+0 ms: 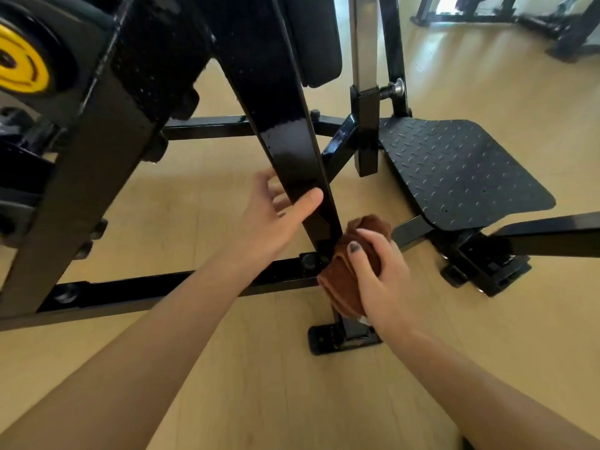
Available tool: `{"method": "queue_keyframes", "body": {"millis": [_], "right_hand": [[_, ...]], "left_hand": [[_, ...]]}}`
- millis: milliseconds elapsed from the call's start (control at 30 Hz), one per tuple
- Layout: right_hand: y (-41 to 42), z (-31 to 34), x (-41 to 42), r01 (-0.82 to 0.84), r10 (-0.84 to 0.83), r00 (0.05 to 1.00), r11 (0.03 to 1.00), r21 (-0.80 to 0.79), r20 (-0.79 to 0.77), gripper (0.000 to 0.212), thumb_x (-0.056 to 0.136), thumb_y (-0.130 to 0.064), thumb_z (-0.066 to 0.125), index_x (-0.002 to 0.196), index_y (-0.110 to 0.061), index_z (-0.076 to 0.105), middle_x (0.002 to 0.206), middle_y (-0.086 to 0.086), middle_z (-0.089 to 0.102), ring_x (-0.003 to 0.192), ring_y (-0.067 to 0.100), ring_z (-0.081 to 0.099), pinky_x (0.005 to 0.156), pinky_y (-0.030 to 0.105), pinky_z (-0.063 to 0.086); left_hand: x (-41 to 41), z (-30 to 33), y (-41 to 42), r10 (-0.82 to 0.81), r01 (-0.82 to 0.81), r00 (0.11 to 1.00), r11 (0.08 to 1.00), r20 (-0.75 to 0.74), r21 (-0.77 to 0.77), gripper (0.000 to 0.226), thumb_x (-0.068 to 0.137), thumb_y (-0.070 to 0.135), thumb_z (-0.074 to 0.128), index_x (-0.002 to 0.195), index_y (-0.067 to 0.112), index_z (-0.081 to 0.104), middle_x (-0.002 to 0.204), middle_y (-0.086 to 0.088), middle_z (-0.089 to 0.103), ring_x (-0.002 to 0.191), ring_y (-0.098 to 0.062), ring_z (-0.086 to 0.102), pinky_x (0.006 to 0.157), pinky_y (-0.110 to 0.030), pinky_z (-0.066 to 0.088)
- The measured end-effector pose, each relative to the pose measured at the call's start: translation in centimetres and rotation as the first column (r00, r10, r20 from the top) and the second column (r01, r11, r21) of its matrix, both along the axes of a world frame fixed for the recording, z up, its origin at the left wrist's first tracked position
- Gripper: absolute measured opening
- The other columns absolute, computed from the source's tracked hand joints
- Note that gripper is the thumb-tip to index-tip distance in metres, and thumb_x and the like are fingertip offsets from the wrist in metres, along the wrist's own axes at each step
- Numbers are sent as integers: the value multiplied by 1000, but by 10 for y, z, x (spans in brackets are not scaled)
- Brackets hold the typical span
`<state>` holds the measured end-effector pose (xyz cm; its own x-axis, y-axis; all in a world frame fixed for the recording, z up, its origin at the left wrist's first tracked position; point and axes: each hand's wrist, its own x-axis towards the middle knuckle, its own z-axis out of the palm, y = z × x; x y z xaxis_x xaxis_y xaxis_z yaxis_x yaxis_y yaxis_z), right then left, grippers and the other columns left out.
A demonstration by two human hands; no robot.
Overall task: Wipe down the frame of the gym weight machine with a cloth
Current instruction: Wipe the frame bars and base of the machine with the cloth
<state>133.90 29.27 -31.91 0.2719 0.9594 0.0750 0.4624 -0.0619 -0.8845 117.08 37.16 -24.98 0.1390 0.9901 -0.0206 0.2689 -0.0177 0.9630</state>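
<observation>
Both forearms are entering from the bottom edge, cut off above the elbow, so nothing of the person beyond them is showing. The right hand (383, 274) is curling round a bunched brown cloth (347, 271), thumb lying across the front of it and the other fingers wrapping over the top; their tips are disappearing behind the folds. The cloth is pressing against the lower end of a slanted black frame bar (292, 151), just above the point where that bar is meeting the low cross rail (146, 290). Part of the cloth is hanging below the hand, covering the short post that is standing on the floor plate (324, 339).

The left hand (276, 216) is gripping the same slanted bar higher up, thumb lying across its glossy front face and the fingers reaching round behind it, where only their knuckles are partly showing.

Right of the hands, a black checker-pattern footplate (461, 170) is sitting tilted over a low rail, well apart from the cloth. Behind the slanted bar, an upright square post (367, 92) with a knob pin (397, 87) is rising out of view. At the left edge, a yellow weight plate (19, 60) is showing only in part, blurred and cut off. Far across the pale wooden floor (227, 384), other black machine bases (519, 17) are standing, too small to make out.
</observation>
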Motion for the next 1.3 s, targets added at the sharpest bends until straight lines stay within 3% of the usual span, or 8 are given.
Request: {"method": "queue_keyframes", "body": {"millis": [167, 300, 400, 500, 700, 900, 1000, 1300], "right_hand": [[21, 92, -31, 154, -77, 952, 957, 248, -296, 41, 95, -59, 48, 132, -44, 53, 131, -15, 54, 119, 15, 60, 93, 48, 58], [40, 145, -62, 126, -68, 989, 841, 527, -128, 49, 102, -49, 42, 144, -24, 50, 140, 3, 49, 122, 12, 54, 103, 28, 50], [53, 170, -94, 10, -39, 999, 780, 626, 33, 48, 106, -38, 42, 149, -16, 48, 145, 15, 39, 126, 18, 48, 104, 6, 34], [64, 164, -106, -16, -99, 985, 769, 639, 144, 54, 103, -43, 45, 152, -18, 45, 152, 21, 31, 132, 13, 32, 108, 1, 17], [63, 128, -100, 68, -119, 991, 823, 563, 54, 57, 102, -44, 48, 152, -18, 40, 149, 16, 32, 125, 6, 36, 108, 24, 45], [66, 175, -117, 69, -106, 994, 762, 644, 18, 52, 104, -38, 50, 149, -12, 44, 152, 19, 28, 129, 7, 33, 113, 15, 34], [69, 201, -118, -54, -42, 993, 686, 726, 114, 61, 100, -35, 56, 150, -4, 42, 149, 22, 29, 124, 4, 31, 108, 2, 18], [70, 151, -47, -428, 332, 896, 824, 372, 296, 86, 92, -41, 70, 160, -32, 17, 152, -9, 22, 138, 13, 39, 112, 28, 42]], "left_hand": [[-8, 47, -17, 94, -111, 981, 989, 168, 94, 48, 86, 64, 50, 127, 43, 36, 111, 31, 52, 92, 26, 53, 67, 7, 37], [-7, 59, -31, 103, -123, 963, 991, 250, 62, 22, 103, 60, 30, 111, 58, 50, 101, 43, 58, 103, 23, 52, 101, -11, 42], [-11, 72, -33, 106, -96, 865, 994, 490, -46, 36, 108, 53, 29, 132, 46, 54, 131, 17, 64, 127, -6, 58, 109, -34, 49], [-16, 86, -40, 137, -65, 794, 988, 592, -142, 51, 106, 62, 21, 125, 39, 63, 124, 8, 72, 123, -11, 63, 109, -38, 49], [-15, 95, -47, 238, -90, 827, 950, 509, -299, 69, 91, 82, 20, 91, 37, 73, 112, 12, 76, 120, -10, 63, 113, -35, 43], [-25, 109, -53, 242, -160, 838, 966, 489, -204, 68, 99, 73, 18, 136, 37, 62, 128, 14, 69, 126, -4, 59, 118, -38, 38], [-34, 123, -51, 235, -187, 805, 972, 545, -142, 71, 100, 72, 14, 138, 33, 60, 130, 12, 69, 128, -5, 58, 119, -39, 35], [-26, 133, -47, 328, -263, 793, 944, 513, -198, 47, 102, 62, 33, 98, 30, 68, 89, 19, 77, 102, -1, 68, 101, -28, 42]]}}
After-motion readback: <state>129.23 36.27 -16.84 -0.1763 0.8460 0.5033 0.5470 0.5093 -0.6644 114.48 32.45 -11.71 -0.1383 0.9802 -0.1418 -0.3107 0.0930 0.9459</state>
